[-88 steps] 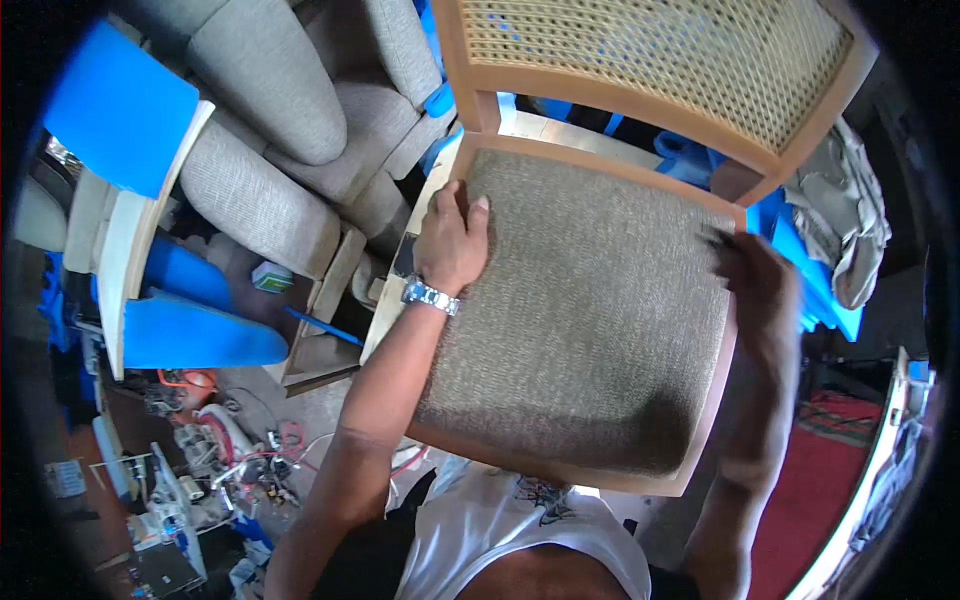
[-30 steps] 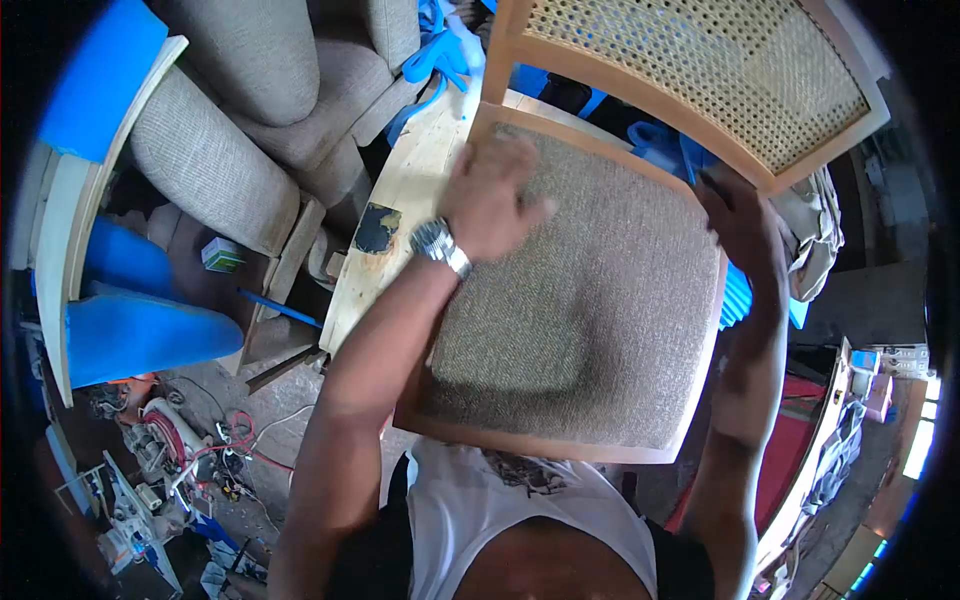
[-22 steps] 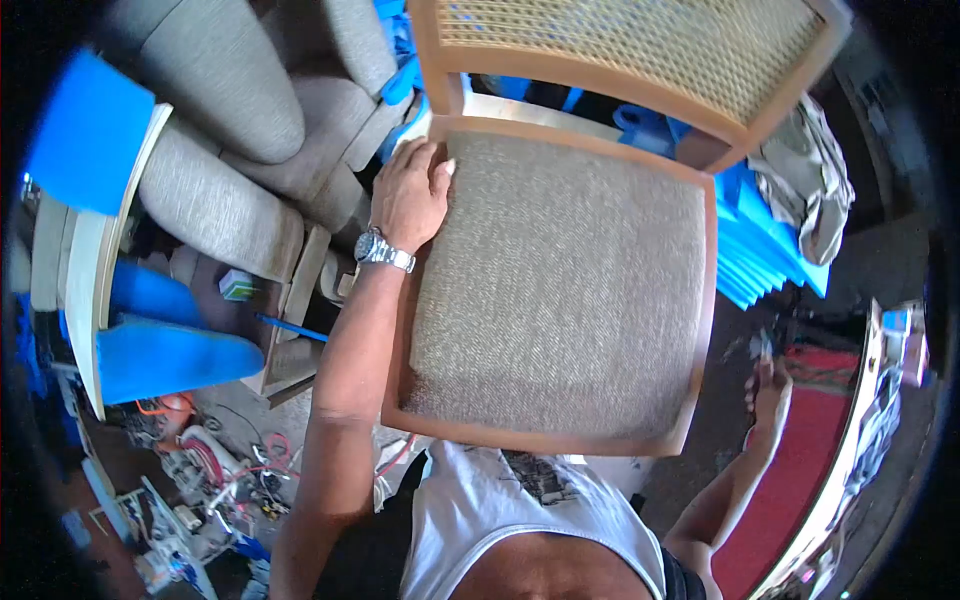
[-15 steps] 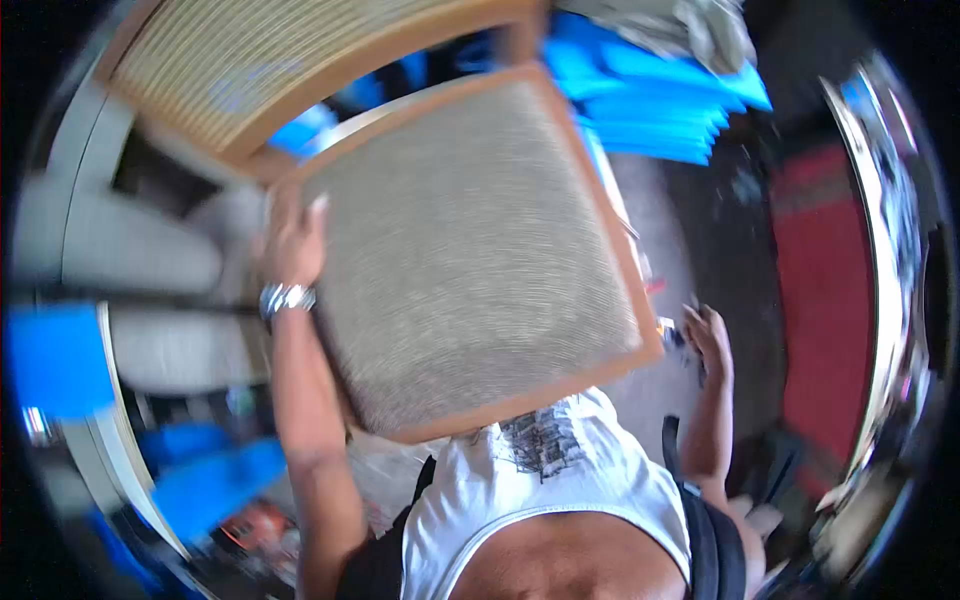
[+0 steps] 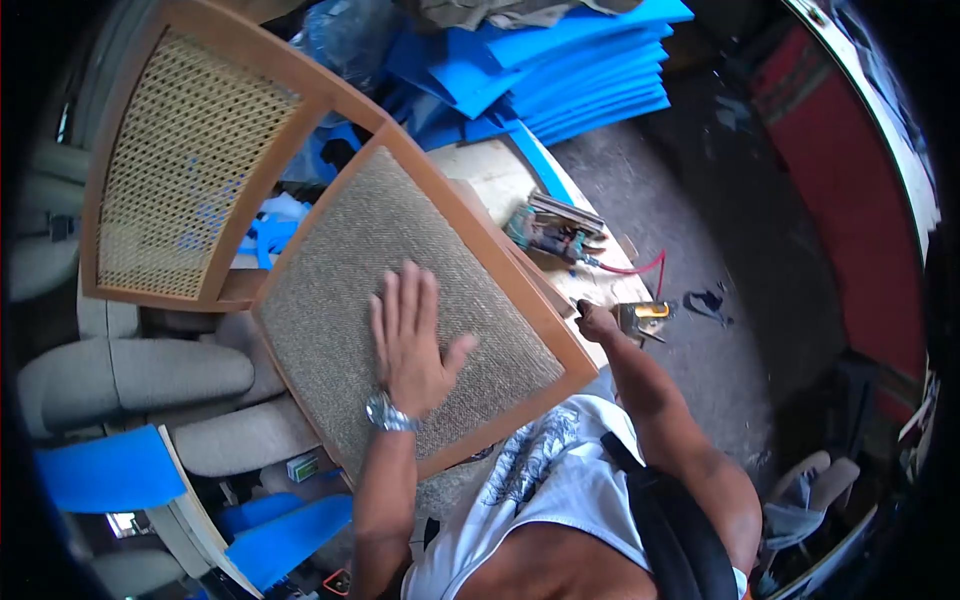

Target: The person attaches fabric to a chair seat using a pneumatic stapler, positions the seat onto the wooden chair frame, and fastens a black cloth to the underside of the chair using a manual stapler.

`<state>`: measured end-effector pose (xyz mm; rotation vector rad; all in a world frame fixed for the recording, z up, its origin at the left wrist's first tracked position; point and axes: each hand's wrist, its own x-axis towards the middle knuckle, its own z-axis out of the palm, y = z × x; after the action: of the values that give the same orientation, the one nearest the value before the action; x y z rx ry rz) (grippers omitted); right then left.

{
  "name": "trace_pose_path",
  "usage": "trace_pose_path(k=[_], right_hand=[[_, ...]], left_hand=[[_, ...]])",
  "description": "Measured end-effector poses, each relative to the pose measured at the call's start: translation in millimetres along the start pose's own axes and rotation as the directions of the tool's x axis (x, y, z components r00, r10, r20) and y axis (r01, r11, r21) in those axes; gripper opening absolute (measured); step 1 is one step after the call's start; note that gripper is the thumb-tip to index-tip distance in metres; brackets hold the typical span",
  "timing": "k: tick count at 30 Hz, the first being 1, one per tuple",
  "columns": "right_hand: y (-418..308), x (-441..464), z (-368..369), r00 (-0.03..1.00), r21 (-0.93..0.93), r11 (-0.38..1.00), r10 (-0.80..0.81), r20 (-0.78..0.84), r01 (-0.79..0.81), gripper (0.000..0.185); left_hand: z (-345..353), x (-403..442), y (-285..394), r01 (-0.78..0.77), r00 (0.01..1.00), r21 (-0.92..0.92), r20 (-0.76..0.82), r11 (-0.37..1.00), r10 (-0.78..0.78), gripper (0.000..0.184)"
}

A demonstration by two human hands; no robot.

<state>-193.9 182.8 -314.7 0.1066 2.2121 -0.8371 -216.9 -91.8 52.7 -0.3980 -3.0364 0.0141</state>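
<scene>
My left hand (image 5: 412,350), with a metal watch on the wrist, lies flat with fingers spread on the grey-brown woven seat (image 5: 340,240) of a wooden chair. The chair's cane backrest (image 5: 190,170) extends to the upper left. Beyond the seat's right edge, my right hand (image 5: 600,322) has its fingers curled; a small dark bit shows at the fingertips, too hidden to name. Just right of that hand is a yellow and grey tool (image 5: 645,318). A metal air tool (image 5: 555,228) with a red hose (image 5: 640,268) lies on the light tabletop (image 5: 480,165).
Blue sheets (image 5: 580,75) are stacked at the far end of the table. Grey cushions (image 5: 180,375) and blue pieces (image 5: 110,470) crowd the left side. A red panel (image 5: 850,210) stands along the right, across the dark floor (image 5: 670,190).
My left hand has moved from the seat's left edge onto its middle. My right hand has come left, to the chair's side. The chair has turned, and the air tool has come into view.
</scene>
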Motion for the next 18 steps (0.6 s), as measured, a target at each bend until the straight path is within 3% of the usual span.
trace_pose_path(k=[1, 2, 4, 6, 7, 9, 10, 13, 14, 16, 17, 18], right_hand=[[-7.1, 11.2, -2.2, 0.994, -0.009, 0.997, -0.083, -0.067, 0.082, 0.037], [-12.1, 21.8, -8.0, 0.995, 0.014, 0.999, -0.03, -0.099, 0.031, 0.038], [-31.9, 19.2, -28.7, 0.897, 0.001, 0.981, -0.177, -0.405, 0.194, 0.038], [-41.0, 19.1, -61.8, 0.936, 0.111, 0.956, -0.237, -0.262, 0.273, 0.042], [-37.2, 14.8, -70.1, 0.925, 0.245, 0.907, -0.28, -0.255, 0.342, 0.043], [-47.8, -12.9, -79.4, 0.899, 0.465, 0.77, -0.368, -0.238, 0.438, 0.046], [-60.0, -32.4, -87.8, 0.881, 0.55, 0.691, -0.413, -0.233, 0.469, 0.046], [-92.9, -97.1, -96.3, 0.842, 0.641, 0.604, -0.525, -0.127, 0.474, 0.05], [-104.7, -111.0, -90.4, 0.833, 0.661, 0.586, -0.542, -0.111, 0.469, 0.052], [-127.9, -127.4, -69.8, 0.835, 0.697, 0.554, -0.538, -0.116, 0.454, 0.055], [-139.2, -129.7, -57.2, 0.845, 0.714, 0.54, -0.518, -0.136, 0.446, 0.057], [-148.9, -132.3, -41.0, 0.858, 0.732, 0.524, -0.488, -0.161, 0.436, 0.058]], left_hand=[[-4.6, -16.9, 1.5, 0.015, 0.997, -0.053, 0.077, 0.998, -0.011, 0.073], [-9.9, -35.6, 2.6, 0.041, 0.988, -0.107, 0.155, 0.993, -0.024, 0.073], [-11.5, -79.3, -24.9, 0.34, 0.936, 0.038, 0.084, 0.94, -0.342, 0.073], [-11.7, -130.7, -56.0, 0.597, 0.799, 0.092, 0.027, 0.797, -0.601, 0.07], [-8.6, -155.5, -67.4, 0.626, 0.777, 0.088, 0.011, 0.774, -0.63, 0.07], [-2.3, -200.4, -80.1, 0.784, 0.554, -0.362, 0.042, 0.504, -0.831, 0.07], [-0.3, -213.5, -81.1, 0.791, 0.53, -0.373, 0.023, 0.485, -0.848, 0.07], [-0.1, -252.1, -86.0, 0.667, 0.5, -0.697, 0.157, 0.263, -0.852, 0.068], [-0.4, -260.2, -90.2, 0.667, 0.49, -0.7, 0.156, 0.254, -0.858, 0.068], [2.9, -267.0, -97.5, 0.486, 0.607, -0.858, 0.194, 0.167, -0.77, 0.066], [14.4, -280.6, -101.9, 0.397, 0.564, -0.918, 0.246, -0.002, -0.788, 0.061], [28.2, -298.4, -107.1, 0.386, 0.568, -0.922, 0.245, -0.008, -0.786, 0.061]])
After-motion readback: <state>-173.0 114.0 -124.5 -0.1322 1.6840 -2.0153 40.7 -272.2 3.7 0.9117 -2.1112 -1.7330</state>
